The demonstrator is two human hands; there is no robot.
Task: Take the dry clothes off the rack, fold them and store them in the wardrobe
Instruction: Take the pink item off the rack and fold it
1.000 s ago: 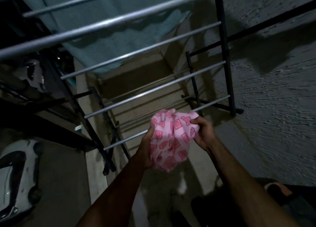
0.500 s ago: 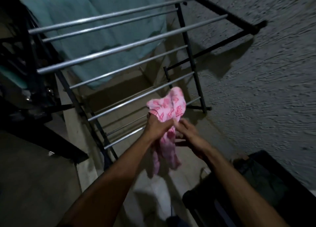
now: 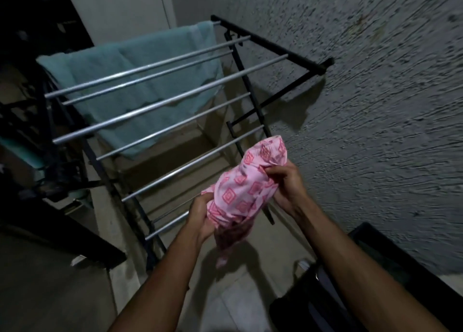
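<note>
Open gaps between rack rails [image 3: 160,105], towel-blocked at back.
Rough wall [image 3: 375,106] close on right; dark bin [image 3: 375,281] low right; teal towel [image 3: 105,71] draped over rear rails.

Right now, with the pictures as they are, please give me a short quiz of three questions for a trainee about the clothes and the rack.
1. True or false: the pink patterned cloth hangs on the metal drying rack.
2. Which hands hold the cloth? A. left hand only B. right hand only C. both
3. Fill in: the item left draped on the rack is a teal ____.

Key: 1 false, it is held in front of the rack; 2 C; 3 towel.
</note>
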